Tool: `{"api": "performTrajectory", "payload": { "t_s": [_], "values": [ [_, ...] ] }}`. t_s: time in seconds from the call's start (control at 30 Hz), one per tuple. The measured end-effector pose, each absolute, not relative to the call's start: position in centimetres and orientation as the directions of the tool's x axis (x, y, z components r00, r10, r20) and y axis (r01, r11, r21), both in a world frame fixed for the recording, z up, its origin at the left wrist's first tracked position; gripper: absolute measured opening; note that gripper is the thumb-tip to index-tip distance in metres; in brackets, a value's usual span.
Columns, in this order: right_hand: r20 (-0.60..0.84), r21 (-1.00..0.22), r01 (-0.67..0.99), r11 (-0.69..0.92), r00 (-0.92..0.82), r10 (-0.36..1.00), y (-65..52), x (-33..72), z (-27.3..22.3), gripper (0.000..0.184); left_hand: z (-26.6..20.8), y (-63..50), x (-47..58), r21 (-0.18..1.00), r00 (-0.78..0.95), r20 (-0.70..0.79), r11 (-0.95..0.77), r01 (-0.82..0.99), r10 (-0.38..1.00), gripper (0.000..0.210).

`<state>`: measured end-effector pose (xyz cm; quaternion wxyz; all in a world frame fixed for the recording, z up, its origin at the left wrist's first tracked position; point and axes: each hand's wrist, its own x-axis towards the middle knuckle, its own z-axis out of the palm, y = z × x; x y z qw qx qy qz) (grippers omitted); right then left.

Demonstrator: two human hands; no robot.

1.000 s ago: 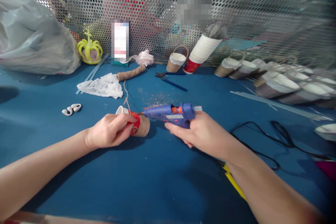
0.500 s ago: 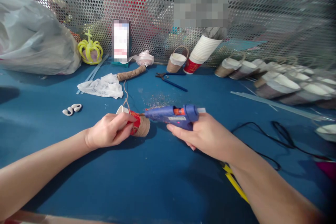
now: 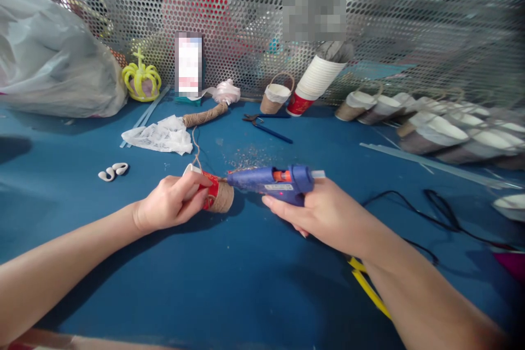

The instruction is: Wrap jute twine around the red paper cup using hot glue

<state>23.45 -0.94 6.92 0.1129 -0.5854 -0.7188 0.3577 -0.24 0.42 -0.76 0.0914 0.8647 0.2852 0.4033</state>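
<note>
My left hand [image 3: 174, 200] is closed around a red paper cup [image 3: 211, 190], which lies tilted on its side just over the table. Brown twine [image 3: 225, 198] is wound around the cup's base end, and a loose strand [image 3: 197, 147] runs from the cup toward a twine-wrapped roll [image 3: 205, 115]. In my right hand [image 3: 315, 208] is a blue glue gun [image 3: 268, 180], with a clear glue stick poking out of its back. Its nozzle points left and meets the cup beside the wound twine; whether it touches is hard to tell.
Behind stand blue-handled pliers [image 3: 268, 127], a small twine basket [image 3: 275, 98], stacked paper cups [image 3: 318, 82] and a yellow crown [image 3: 141, 79]. Finished baskets [image 3: 443, 131] crowd the right. A black cord [image 3: 445, 213] trails near my right forearm. A plastic bag [image 3: 53, 54] fills the left back.
Hardly anything differs. The glue gun and my right hand have shifted very slightly to the right, while my left hand keeps its hold on the cup.
</note>
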Motion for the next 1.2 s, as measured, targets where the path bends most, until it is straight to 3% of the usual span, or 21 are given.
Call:
{"api": "performTrajectory", "payload": {
  "t_s": [0.43,0.67,0.8,0.97,1.2],
  "values": [
    [-0.182,-0.64,0.752,0.16,-0.35,0.919,-1.4,23.4,7.3,0.03,-0.6,0.4,0.0,0.401,0.49,0.65,-0.81,0.428,0.581,0.013],
    [-0.268,-0.667,0.74,0.083,-0.342,0.901,-1.4,23.7,7.3,0.029,-0.8,0.4,-0.1,0.424,0.466,0.635,-0.782,0.457,0.616,0.013],
    [-0.263,-0.751,0.66,0.015,-0.32,0.91,-0.7,24.3,7.5,0.019,-0.7,0.3,-0.1,0.425,0.456,0.632,-0.772,0.473,0.627,0.011],
    [-0.12,-0.85,0.526,-0.036,-0.126,0.985,1.3,25.1,6.8,0.021,-0.9,0.3,0.0,0.415,0.445,0.66,-0.787,0.456,0.605,0.008],
    [-0.201,-0.83,0.527,-0.182,0.021,0.979,5.7,25.4,3.8,0.029,-1.0,0.2,-0.1,0.397,0.456,0.681,-0.812,0.428,0.573,0.01]
  ]
}}
